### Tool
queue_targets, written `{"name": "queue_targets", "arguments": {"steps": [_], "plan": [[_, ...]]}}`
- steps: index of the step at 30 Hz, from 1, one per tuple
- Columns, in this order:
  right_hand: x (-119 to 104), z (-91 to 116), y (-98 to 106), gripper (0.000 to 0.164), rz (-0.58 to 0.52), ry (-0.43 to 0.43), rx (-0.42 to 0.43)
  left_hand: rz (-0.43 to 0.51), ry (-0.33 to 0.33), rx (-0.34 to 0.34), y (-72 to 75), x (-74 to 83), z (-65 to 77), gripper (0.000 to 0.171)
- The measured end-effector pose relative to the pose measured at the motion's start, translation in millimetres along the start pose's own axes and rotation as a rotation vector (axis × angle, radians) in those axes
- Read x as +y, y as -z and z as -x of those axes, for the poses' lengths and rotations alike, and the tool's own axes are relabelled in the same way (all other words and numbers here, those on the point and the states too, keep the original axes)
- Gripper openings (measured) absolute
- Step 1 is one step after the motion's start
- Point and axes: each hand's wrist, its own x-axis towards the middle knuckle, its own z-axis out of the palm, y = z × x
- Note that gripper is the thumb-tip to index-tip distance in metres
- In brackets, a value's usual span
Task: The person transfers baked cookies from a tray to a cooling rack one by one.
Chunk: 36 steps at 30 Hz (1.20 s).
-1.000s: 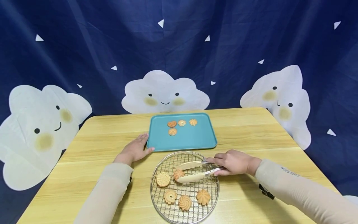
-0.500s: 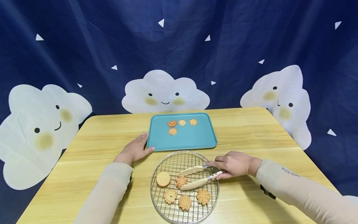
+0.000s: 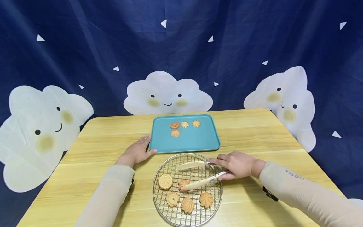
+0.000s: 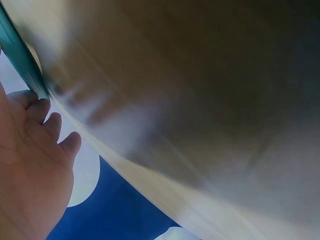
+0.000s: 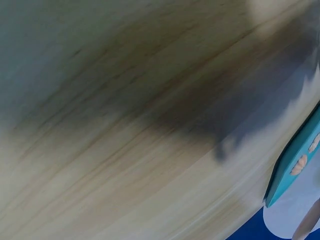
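My right hand (image 3: 236,165) grips a pair of tongs (image 3: 198,183) with pale tips and metal handles. The tong arms are spread over a round wire cooling rack (image 3: 158,206). One tip overlaps a small flower-shaped cookie (image 3: 182,184); the other is farther back over bare mesh. Also on the rack are a round dotted cookie (image 3: 165,182), a ring cookie (image 3: 172,199), a swirl cookie (image 3: 187,205) and a fluted cookie (image 3: 206,200). My left hand (image 3: 136,152) rests with extended fingers against the left edge of a blue-green tray (image 3: 195,140), thumb at its front corner.
Several cookies lie on the tray, among them a pretzel-shaped one (image 3: 174,125) and a star-like one (image 3: 196,123). The wooden table (image 3: 255,132) ends at a dark blue curtain (image 3: 181,47) with cloud prints. The rack sits right in front of the tray.
The small flower-shaped cookie has shifted slightly toward me and to the right. The tongs came nearer to me, then spread wider, the far arm swinging away. My left hand stayed put.
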Motion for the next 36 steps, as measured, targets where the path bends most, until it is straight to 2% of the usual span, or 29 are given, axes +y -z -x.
{"name": "queue_targets", "arguments": {"steps": [5, 12, 20, 30, 36], "plan": [[-0.6, -4.1, 1.3, 0.070, -0.025, -0.082, 0.006, 0.000, -0.002, 0.007, 0.2, -0.1, -0.3, 0.082], [-4.1, -11.6, 2.7, 0.078, -0.040, -0.199, -0.046, 0.004, 0.003, 0.002, 0.3, 0.1, -0.8, 0.082], [-9.1, -27.1, 1.1, 0.079, -0.078, -0.413, -0.120, 0.009, 0.009, -0.005, 0.5, 0.2, 0.1, 0.082], [-7.0, -48.2, -5.8, 0.088, -0.142, -0.644, -0.156, 0.006, 0.012, -0.005, -0.9, -0.6, -0.3, 0.082], [-2.9, -62.9, -9.0, 0.092, -0.148, -0.754, -0.160, 0.007, 0.009, 0.000, 0.2, 0.7, 0.8, 0.082]]}}
